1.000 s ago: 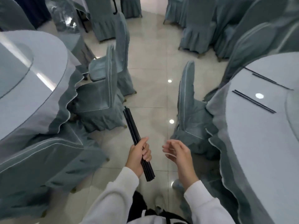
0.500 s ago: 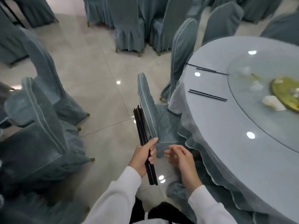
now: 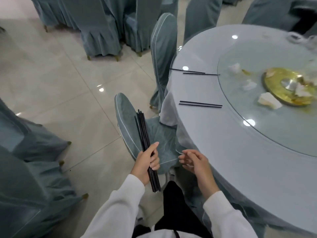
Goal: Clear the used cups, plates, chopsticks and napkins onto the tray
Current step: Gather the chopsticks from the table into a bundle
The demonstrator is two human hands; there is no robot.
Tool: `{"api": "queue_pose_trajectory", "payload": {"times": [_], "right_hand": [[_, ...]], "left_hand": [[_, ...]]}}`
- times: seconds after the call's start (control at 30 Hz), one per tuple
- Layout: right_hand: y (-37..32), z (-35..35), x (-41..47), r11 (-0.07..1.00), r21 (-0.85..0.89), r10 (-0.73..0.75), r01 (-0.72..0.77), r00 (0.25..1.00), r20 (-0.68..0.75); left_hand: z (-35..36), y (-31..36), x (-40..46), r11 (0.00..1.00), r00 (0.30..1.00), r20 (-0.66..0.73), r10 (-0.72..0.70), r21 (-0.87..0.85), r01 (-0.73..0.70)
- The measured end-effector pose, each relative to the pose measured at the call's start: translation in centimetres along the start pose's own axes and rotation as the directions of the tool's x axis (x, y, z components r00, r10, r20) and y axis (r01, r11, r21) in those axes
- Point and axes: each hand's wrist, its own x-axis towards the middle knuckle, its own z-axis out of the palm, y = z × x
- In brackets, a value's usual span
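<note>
A bundle of black chopsticks (image 3: 145, 140) stands tilted in a fist; two more black pairs (image 3: 200, 104) (image 3: 195, 72) lie flat on the table

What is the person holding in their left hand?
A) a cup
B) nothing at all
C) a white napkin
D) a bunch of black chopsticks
D: the left hand has its fingers curled round a bundle of black chopsticks, while the right hand holds nothing, and two more chopstick pairs lie on the round table.
</note>
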Motion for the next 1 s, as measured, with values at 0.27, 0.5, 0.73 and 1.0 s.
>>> {"api": "queue_pose_trajectory", "payload": {"times": [0.27, 0.5, 0.73, 1.0], "right_hand": [[-6.9, -2.1, 12.7, 0.997, -0.069, 0.045, -0.044, 0.999, 0.016], [-10.9, -4.6, 24.9, 0.92, -0.391, -0.026, 0.041, 0.999, 0.043], [-12.5, -4.8, 34.8, 0.619, -0.767, -0.184, 0.169, 0.981, 0.067], [-12.5, -4.7, 38.3, 0.455, -0.868, -0.211, 0.199, 0.971, 0.112]], "left_hand": [[5.1, 4.3, 7.5, 1.0, 0.996, -0.09, -0.023, -0.018, 0.022], [8.5, 6.7, 12.7, 0.999, 0.985, -0.173, -0.023, -0.036, 0.017], [10.0, 8.1, 15.7, 0.995, 0.966, -0.253, -0.046, -0.093, 0.023], [9.9, 8.9, 17.4, 0.992, 0.946, -0.32, -0.043, -0.124, 0.003]]}}
